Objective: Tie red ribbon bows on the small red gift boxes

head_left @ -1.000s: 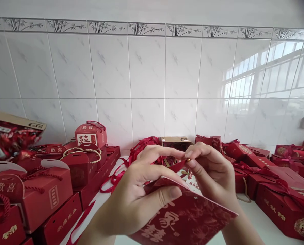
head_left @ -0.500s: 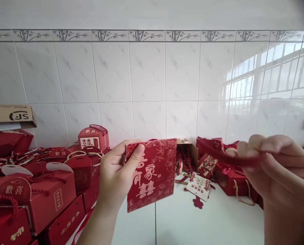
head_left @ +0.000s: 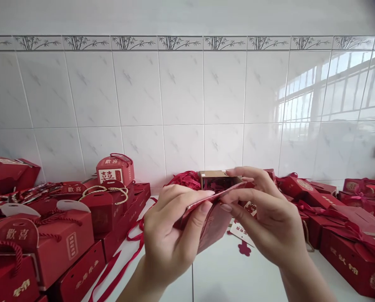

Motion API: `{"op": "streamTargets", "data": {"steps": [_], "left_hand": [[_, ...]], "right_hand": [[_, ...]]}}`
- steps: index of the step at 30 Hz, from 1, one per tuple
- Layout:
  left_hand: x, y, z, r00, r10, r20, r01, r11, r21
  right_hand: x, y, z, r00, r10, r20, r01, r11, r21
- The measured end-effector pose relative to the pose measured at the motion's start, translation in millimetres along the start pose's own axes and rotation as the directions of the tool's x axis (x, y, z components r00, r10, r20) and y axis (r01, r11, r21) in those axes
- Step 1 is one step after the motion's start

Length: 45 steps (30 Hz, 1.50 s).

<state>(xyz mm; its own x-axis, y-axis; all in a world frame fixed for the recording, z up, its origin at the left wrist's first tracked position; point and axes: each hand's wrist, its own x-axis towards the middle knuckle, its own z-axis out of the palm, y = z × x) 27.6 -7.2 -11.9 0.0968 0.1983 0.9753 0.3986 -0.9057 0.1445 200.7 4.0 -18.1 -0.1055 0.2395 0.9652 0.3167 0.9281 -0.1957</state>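
My left hand (head_left: pixel 177 226) is closed on a red printed card piece (head_left: pixel 217 228), thumb below its upper edge and fingers above. The card is tilted so that its upper edge points partly towards me, and its white characters are out of sight. My right hand (head_left: pixel 263 209) meets the card's right end, its thumb and fingertips pinched together at the edge. The dark red strip it held half a second ago is mostly hidden between the fingers and the card. On the table behind lies a white printed tag (head_left: pixel 240 230) with a dark red flower-shaped piece (head_left: pixel 244 248).
Red gift boxes with rope handles (head_left: pixel 64 243) are stacked on the left. More red boxes (head_left: pixel 347 251) with ribbons stand on the right. A cardboard box (head_left: pixel 208 174) and a heap of red ribbon (head_left: pixel 185 180) are at the back, by the tiled wall (head_left: pixel 184 92).
My right hand has moved left with the red strip to the card's edge. The card has turned from facing me to a tilted, nearly edge-on position. More boxes show at right.
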Motion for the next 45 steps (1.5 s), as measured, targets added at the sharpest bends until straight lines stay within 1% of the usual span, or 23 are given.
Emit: {"op": "streamTargets", "data": {"steps": [4, 5, 8, 9, 11, 12, 13, 15, 16, 19, 20, 21, 23, 26, 28, 29, 31, 34, 37, 40, 42, 45], "left_hand": [[0.7, 0.8, 0.9, 1.0, -0.007, -0.005, 0.007, 0.999, -0.037], [0.3, 0.9, 1.3, 1.0, -0.011, -0.001, 0.011, 0.999, -0.053], [-3.8, 0.4, 4.9, 1.0, 0.006, -0.002, -0.006, 0.994, -0.114], [-5.7, -0.5, 6.9, 0.999, 0.026, -0.021, -0.029, 0.99, -0.136], [-8.9, -3.4, 11.3, 0.996, 0.056, -0.067, -0.067, 0.982, -0.178], [-9.9, -5.5, 13.2, 0.996, 0.054, -0.069, -0.066, 0.978, -0.196], [-10.2, -8.0, 14.6, 0.998, 0.038, -0.05, -0.047, 0.977, -0.206], [-8.8, -13.3, 15.0, 1.0, -0.008, 0.015, 0.011, 0.985, -0.172], [-7.4, -15.8, 13.9, 1.0, -0.02, 0.024, 0.023, 0.991, -0.129], [-1.9, -19.5, 5.9, 0.999, 0.026, -0.029, -0.025, 0.999, 0.034], [-0.1, -19.0, 2.3, 0.999, 0.042, -0.023, -0.04, 0.997, 0.066], [1.5, -17.6, -1.4, 0.999, 0.042, 0.015, -0.043, 0.996, 0.079], [4.3, -12.9, -8.3, 0.991, 0.008, 0.132, -0.02, 0.996, 0.089], [7.4, -4.9, -15.5, 0.954, -0.084, 0.286, 0.056, 0.993, 0.105], [9.0, -1.8, -18.3, 0.932, -0.145, 0.332, 0.12, 0.988, 0.095], [9.7, -1.2, -19.3, 0.929, -0.169, 0.329, 0.152, 0.985, 0.078], [10.6, -1.5, -20.9, 0.941, -0.201, 0.273, 0.198, 0.979, 0.038], [11.1, -2.8, -22.2, 0.962, -0.249, 0.109, 0.253, 0.967, -0.025], [11.4, -2.1, -21.2, 0.95, -0.31, -0.042, 0.301, 0.942, -0.151], [11.7, -0.8, -18.6, 0.939, -0.315, -0.141, 0.271, 0.926, -0.263], [11.5, -0.5, -17.1, 0.921, -0.354, -0.161, 0.286, 0.897, -0.338], [10.9, 0.7, -15.7, 0.872, -0.475, -0.118, 0.371, 0.798, -0.475]], "right_hand": [[-0.8, 0.4, -1.4, 1.0, 0.018, 0.019, -0.019, 0.999, 0.043], [-1.0, 1.3, -0.9, 1.0, 0.027, -0.002, -0.027, 0.997, 0.071], [-2.0, 4.1, 3.2, 0.99, 0.108, -0.087, -0.081, 0.959, 0.271], [-2.5, 4.7, 4.9, 0.984, 0.159, -0.077, -0.122, 0.929, 0.349], [-3.4, 5.1, 8.1, 0.966, 0.26, 0.002, -0.233, 0.859, 0.456], [-3.7, 5.0, 9.4, 0.954, 0.297, 0.036, -0.277, 0.834, 0.478], [-4.0, 4.8, 10.4, 0.945, 0.325, 0.041, -0.303, 0.819, 0.487], [-4.1, 4.9, 11.7, 0.934, 0.357, -0.021, -0.304, 0.821, 0.483], [-4.1, 5.4, 12.0, 0.927, 0.368, -0.07, -0.294, 0.831, 0.472], [-4.1, 8.0, 11.9, 0.886, 0.429, -0.177, -0.326, 0.846, 0.421], [-4.2, 9.0, 11.8, 0.87, 0.449, -0.205, -0.343, 0.848, 0.404], [-4.2, 9.9, 11.8, 0.855, 0.465, -0.23, -0.358, 0.85, 0.386], [-4.1, 11.0, 12.1, 0.84, 0.472, -0.266, -0.374, 0.86, 0.346], [-3.3, 10.8, 13.5, 0.833, 0.462, -0.304, -0.382, 0.878, 0.287], [-2.6, 10.0, 14.5, 0.827, 0.461, -0.322, -0.392, 0.883, 0.256], [-2.3, 9.5, 14.8, 0.825, 0.462, -0.325, -0.396, 0.883, 0.25], [-2.2, 8.4, 15.4, 0.832, 0.462, -0.306, -0.396, 0.882, 0.255], [-2.8, 7.1, 16.6, 0.864, 0.442, -0.241, -0.381, 0.887, 0.262], [-3.8, 5.5, 19.2, 0.905, 0.378, -0.194, -0.333, 0.914, 0.231], [-4.6, 1.9, 22.4, 0.917, 0.36, -0.171, -0.313, 0.916, 0.25], [-5.1, -1.7, 24.1, 0.928, 0.349, -0.129, -0.305, 0.913, 0.271], [-5.7, -6.7, 25.5, 0.97, 0.239, -0.044, -0.221, 0.943, 0.249]]}}
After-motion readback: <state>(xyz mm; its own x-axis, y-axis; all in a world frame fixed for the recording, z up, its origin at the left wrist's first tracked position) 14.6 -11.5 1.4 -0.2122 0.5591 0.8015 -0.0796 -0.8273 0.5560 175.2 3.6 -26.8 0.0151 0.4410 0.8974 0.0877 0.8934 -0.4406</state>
